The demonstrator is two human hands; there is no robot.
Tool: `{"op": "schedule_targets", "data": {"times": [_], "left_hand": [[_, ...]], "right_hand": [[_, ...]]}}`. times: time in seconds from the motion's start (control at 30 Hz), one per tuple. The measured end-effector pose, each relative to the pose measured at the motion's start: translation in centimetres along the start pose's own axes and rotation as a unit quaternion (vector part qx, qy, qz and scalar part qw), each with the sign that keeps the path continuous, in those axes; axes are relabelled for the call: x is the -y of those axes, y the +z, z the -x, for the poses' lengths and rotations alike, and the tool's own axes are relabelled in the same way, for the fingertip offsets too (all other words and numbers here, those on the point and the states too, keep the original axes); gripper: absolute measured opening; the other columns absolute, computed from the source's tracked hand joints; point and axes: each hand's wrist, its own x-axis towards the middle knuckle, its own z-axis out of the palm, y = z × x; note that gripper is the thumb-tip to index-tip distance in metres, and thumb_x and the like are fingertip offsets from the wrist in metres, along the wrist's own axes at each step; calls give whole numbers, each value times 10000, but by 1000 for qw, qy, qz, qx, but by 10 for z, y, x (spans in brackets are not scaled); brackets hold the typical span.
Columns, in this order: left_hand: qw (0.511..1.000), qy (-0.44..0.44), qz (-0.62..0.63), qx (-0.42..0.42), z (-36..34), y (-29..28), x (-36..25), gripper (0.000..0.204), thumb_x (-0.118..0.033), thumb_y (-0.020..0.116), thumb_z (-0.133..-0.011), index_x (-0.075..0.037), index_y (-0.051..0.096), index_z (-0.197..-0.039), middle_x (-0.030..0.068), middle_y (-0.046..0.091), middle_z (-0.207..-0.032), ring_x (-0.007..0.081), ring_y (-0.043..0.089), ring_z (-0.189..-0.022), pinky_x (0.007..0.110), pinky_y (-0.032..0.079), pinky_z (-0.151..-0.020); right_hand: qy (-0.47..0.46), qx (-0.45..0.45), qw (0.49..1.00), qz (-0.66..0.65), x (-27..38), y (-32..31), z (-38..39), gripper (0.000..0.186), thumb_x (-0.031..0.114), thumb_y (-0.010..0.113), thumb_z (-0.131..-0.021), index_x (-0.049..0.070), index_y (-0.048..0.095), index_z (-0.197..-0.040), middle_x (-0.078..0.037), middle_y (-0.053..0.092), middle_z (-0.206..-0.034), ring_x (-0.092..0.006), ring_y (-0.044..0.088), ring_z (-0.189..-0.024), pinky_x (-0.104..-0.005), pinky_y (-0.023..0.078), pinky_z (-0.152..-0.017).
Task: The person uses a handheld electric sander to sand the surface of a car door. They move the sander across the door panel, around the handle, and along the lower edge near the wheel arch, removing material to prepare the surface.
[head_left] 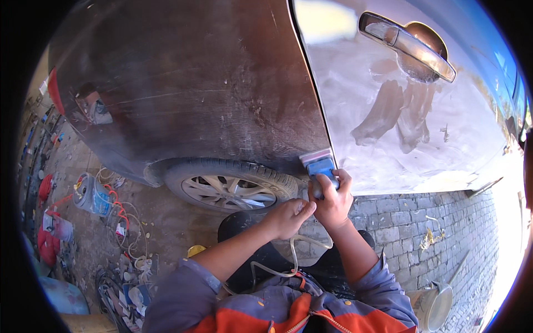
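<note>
My right hand [335, 202] is wrapped round a small blue air sander [320, 166]. The tool's flat, pale pad rests on the dark car body panel [222, 111], close to the door seam and just above the rear wheel. Beside the right hand, my left hand [288, 217] is closed with its thumb on top; what its fingers hold is hidden. A clear hose [293, 261] loops below both hands across my lap. Right of the seam, the silver car door [355, 100] carries whitish smears and darker wiped streaks beneath its handle [408, 45].
The car's wheel [229, 186] stands close in front of my knees. Leftward on the ground are a blue-labelled bucket [93, 194], tangled hoses and scattered scraps. A pale bucket [435, 306] stands at lower right on the brick paving [405, 233].
</note>
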Motion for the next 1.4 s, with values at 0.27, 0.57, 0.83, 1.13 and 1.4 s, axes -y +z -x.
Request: {"op": "schedule_targets", "data": {"times": [0.27,0.57,0.83,1.13,1.4], "left_hand": [[951,93,290,-59,-25,-23,-31,929,-753,239,-1087,29,413,-1558,270,615,-1436,346,592,-1379,422,461,-1112],[967,86,233,-60,-44,54,31,965,-758,382,-1058,-7,232,-1645,305,575,-1485,431,564,-1414,448,459,-1124],[955,110,266,-69,-22,-7,-19,875,-685,330,-1111,0,236,-1648,228,506,-1549,308,518,-1444,399,425,-1167],[969,93,227,-30,-33,31,34,898,-706,375,-1091,-5,259,-1640,236,587,-1473,336,570,-1398,416,451,-1129],[974,70,214,-20,-20,-4,19,880,-698,409,-1089,-4,293,-1619,180,591,-1460,272,580,-1346,392,454,-1120]], "right_hand": [[0,16,1000,-8,62,-13,-79,461,193,815,-752,279,711,-1193,-156,577,-1275,-342,694,-922,-424,605,-650],[30,-5,999,-17,-1,3,1,450,234,864,-753,239,726,-1181,-177,604,-1232,-357,698,-932,-431,596,-632],[47,9,998,-40,46,-4,-45,432,214,806,-762,265,721,-1183,-147,569,-1256,-316,693,-921,-404,587,-614],[60,15,997,-52,15,2,0,476,205,881,-741,214,720,-1189,-198,592,-1211,-363,689,-956,-427,582,-623],[93,-21,992,-84,37,13,-7,449,246,798,-757,255,723,-1200,-180,583,-1271,-346,701,-942,-424,608,-640]]}}
